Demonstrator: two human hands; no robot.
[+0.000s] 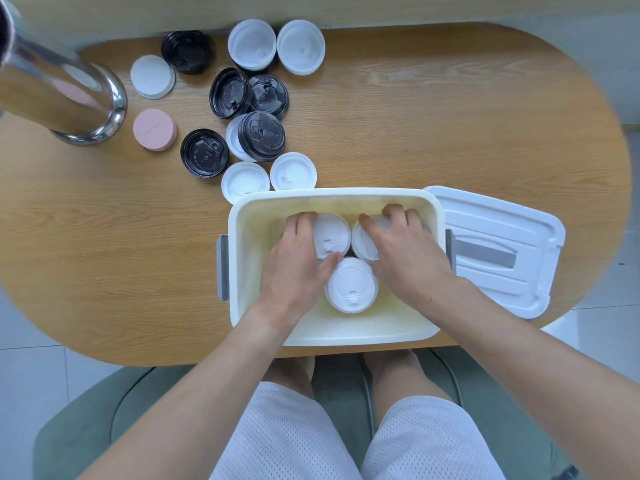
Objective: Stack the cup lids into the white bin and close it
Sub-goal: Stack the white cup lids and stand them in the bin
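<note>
- Take the white bin [239, 271] as your landmark: it sits open on the wooden table [415, 133], at the near edge, right in front of you.
- Both your hands are down inside the bin. Your left hand [294, 261] curls its fingers and thumb around the left white lid stack [330, 237] at the far side of the bin, thumb on the stack's near edge.
- Your right hand [405, 251] wraps over the right white lid stack [363, 242], fingers bent over its far side; most of that stack is hidden under the hand.
- A third white lid stack [351, 285] stands free inside the bin, between your two hands and nearer to you, just beside the other two.
- The bin's cover [498, 251] lies flat on the table, touching the bin's right side.
- Beyond the bin's far left corner, two white lids [292, 171] lie just beside the rim, one partly overlapped by it.
- Farther from the bin, black lids [204, 152] and more white lids [301, 46] are scattered, some overlapping.
- Well to the left of the bin stand a pink lid [154, 129] and a shiny metal post [62, 95].
</note>
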